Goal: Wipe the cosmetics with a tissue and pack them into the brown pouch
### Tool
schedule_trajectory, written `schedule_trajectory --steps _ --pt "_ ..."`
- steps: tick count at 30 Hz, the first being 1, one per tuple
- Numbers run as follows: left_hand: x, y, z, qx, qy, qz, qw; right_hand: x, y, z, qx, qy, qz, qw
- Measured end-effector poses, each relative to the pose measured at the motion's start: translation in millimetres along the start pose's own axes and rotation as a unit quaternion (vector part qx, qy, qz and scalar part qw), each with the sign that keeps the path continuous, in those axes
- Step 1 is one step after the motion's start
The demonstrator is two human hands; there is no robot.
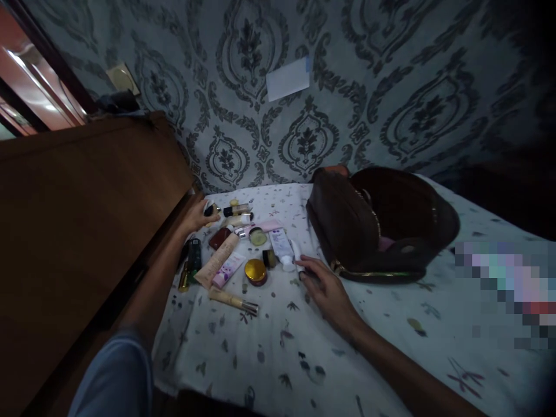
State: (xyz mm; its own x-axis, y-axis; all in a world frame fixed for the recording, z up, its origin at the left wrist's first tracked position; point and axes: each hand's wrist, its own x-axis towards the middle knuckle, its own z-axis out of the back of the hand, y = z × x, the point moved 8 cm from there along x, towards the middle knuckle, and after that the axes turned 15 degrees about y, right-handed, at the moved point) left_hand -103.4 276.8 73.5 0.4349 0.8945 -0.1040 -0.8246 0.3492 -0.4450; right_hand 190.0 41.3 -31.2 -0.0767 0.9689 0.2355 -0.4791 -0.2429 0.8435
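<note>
At the far left of the spread of cosmetics, my left hand (pixel 197 219) is closed around a small bottle with a dark cap (pixel 211 210). My right hand (pixel 325 288) pinches the lower end of a slim white tube (pixel 296 250) lying on the sheet. Beside that tube is a white and lilac squeeze tube (pixel 281 246). Left of it are a gold-lidded round jar (pixel 255 271), a jar with a pale green lid (pixel 258 236), a long beige tube (pixel 222 258) and a pink and purple tube (pixel 228 270). A beige tube with a metallic cap (pixel 234 301) lies in front.
A brown handbag (pixel 347 226) stands unzipped at the right on the patterned sheet (pixel 243 353). A wooden board (pixel 87 202) borders the left side. Behind rises a papered wall (pixel 304 139) with a white paper (pixel 288 79) on it. The far right holds a blurred-out patch.
</note>
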Motion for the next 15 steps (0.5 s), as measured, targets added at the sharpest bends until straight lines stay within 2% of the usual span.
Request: schedule_trajectory --steps 2,4,5,8,11,13,15 --pt "-14 -43 -10.3 -0.016 0.006 -0.063 0.998 -3 9 5 0.017 -0.024 0.000 1.000" --pt "-38 -98 -30.7 -0.061 0.039 -0.191 0.979 -5 17 10 0.051 -0.044 0.000 0.998" --pt "-53 -121 -42.9 -0.065 0.052 -0.230 0.970 -5 20 11 0.079 -0.047 -0.002 0.996" --pt "-102 -177 -87.6 0.015 0.090 -0.284 0.954 -4 21 8 0.203 -0.022 -0.012 0.979" --pt "-141 -200 -131.1 0.078 0.124 -0.284 0.948 -5 17 4 0.269 0.011 -0.032 0.962" --pt "-158 -201 -156.2 0.086 0.147 -0.281 0.944 -9 15 1 0.239 0.045 -0.054 0.969" --pt "-169 -193 -176.7 0.076 0.168 -0.277 0.943 -16 16 -1 0.166 0.088 -0.057 0.981"
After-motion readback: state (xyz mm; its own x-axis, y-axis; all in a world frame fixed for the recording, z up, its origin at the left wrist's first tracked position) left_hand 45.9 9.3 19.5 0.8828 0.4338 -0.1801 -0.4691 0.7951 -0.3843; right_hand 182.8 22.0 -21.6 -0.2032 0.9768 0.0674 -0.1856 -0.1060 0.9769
